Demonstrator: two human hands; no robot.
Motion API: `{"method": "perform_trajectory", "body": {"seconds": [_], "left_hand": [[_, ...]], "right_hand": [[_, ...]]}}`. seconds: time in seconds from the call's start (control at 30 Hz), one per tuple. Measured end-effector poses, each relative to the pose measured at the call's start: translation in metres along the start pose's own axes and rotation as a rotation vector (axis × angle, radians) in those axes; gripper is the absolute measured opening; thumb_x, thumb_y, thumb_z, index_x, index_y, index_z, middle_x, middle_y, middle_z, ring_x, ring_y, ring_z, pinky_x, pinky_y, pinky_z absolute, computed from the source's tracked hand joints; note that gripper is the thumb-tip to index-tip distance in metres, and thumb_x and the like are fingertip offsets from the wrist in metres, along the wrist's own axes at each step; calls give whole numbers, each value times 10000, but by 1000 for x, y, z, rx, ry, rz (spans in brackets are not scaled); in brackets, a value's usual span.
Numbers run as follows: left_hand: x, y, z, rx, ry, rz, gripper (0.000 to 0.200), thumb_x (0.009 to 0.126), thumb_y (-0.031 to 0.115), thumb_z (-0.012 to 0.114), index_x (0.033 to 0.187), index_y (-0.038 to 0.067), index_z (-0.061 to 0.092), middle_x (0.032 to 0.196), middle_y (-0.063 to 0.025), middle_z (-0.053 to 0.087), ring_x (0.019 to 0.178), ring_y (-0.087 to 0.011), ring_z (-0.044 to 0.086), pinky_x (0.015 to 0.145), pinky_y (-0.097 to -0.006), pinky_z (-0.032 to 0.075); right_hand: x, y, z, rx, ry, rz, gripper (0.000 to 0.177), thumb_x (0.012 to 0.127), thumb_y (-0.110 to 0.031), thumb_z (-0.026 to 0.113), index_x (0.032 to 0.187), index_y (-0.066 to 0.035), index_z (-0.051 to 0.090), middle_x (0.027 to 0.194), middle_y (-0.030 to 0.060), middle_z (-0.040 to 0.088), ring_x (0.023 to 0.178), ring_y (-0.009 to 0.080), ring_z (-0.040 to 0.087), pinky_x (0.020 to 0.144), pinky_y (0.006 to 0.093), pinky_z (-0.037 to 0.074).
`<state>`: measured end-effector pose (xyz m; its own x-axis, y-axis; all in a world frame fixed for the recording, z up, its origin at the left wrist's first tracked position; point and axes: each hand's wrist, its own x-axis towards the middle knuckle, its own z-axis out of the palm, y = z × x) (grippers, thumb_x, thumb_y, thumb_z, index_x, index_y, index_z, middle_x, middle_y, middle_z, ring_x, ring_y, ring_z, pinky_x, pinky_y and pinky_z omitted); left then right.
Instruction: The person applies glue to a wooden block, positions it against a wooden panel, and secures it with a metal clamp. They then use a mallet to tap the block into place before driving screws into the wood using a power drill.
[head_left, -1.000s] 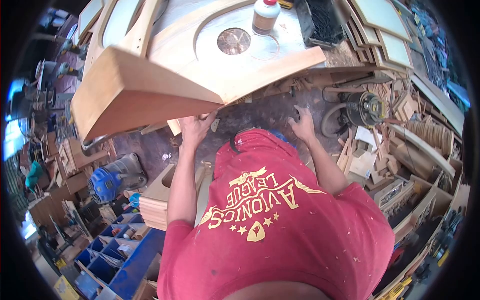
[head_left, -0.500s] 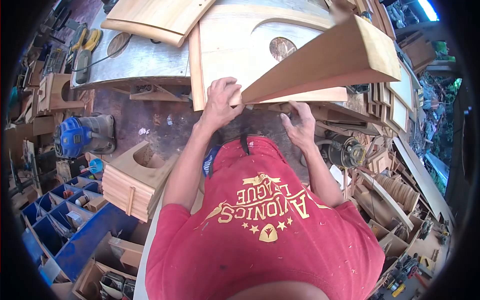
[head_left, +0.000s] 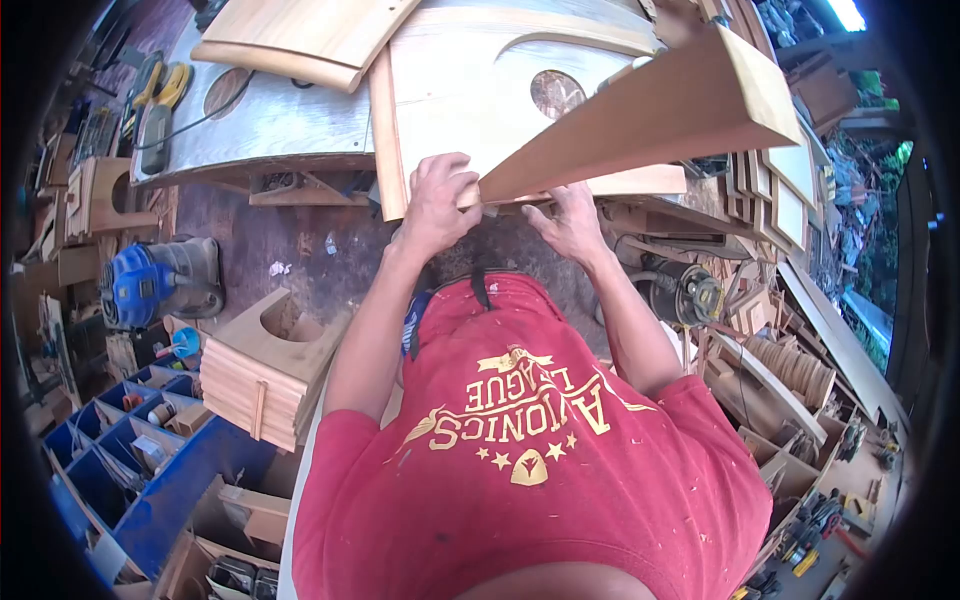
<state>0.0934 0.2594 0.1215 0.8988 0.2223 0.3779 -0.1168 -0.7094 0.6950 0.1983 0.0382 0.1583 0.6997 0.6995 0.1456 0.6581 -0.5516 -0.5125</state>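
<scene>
A long wooden board (head_left: 640, 115) stands on its edge over a pale wooden panel (head_left: 450, 85) with a round hole. Close to my body, my left hand (head_left: 438, 205) has its fingers curled around the board's near end, by the panel's front edge. My right hand (head_left: 575, 225) is just right of that end, below the board. Its thumb points left, apart from the fingers, whose tips touch or lie close to the board's lower edge. A strip of wood (head_left: 640, 181) runs along the panel's front edge to the right of this hand.
Another wooden panel (head_left: 310, 35) lies at the upper left, near a yellow sander (head_left: 172, 88). A blue shop vacuum (head_left: 150, 285) stands on the floor at left. Stacked cut-out boards (head_left: 250, 380) and blue compartments (head_left: 110, 460) are nearer. Panels (head_left: 780, 195) lean at right.
My right hand has moved left and slightly up, closer to the board's near end. My left hand keeps its hold there. The whole view has shifted slightly.
</scene>
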Motion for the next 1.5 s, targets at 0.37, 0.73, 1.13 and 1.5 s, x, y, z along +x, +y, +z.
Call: {"method": "perform_trajectory", "body": {"seconds": [0.37, 0.73, 1.13, 1.5], "left_hand": [[5, 7, -2, 94, -56, 26, 339, 707, 125, 802, 1031, 60, 730, 1221, -130, 613, 1184, -352, 532, 1023, -466, 411], [4, 3, -1, 125, -65, 52, 345, 706, 145, 804, 1036, 70, 738, 1217, -124, 613, 1179, -354, 531, 1012, -471, 426], [3, 4, 0, 113, -77, 41, 365, 698, 143, 802, 1049, 64, 735, 1227, -126, 606, 1190, -357, 523, 1026, -474, 419], [4, 5, 1, 139, -72, 40, 394, 696, 131, 805, 1073, 59, 718, 1226, -130, 607, 1186, -356, 528, 1019, -473, 423]], "right_hand": [[4, 3, 4, -105, 27, -49, 410, 815, -303, 763, 1205, -183, 723, 995, 109, 586, 968, 302, 532, 879, 447, 436], [10, 10, 10, -109, 26, -82, 387, 837, -321, 750, 1211, -229, 726, 977, 103, 594, 958, 298, 529, 864, 440, 416], [11, 9, 6, -125, -35, -67, 382, 845, -321, 746, 1208, -203, 727, 1092, 96, 610, 989, 300, 534, 884, 444, 418], [11, 9, 6, -132, -44, -65, 388, 855, -331, 741, 1223, -208, 725, 1042, 103, 615, 1014, 289, 531, 905, 438, 404]]}}
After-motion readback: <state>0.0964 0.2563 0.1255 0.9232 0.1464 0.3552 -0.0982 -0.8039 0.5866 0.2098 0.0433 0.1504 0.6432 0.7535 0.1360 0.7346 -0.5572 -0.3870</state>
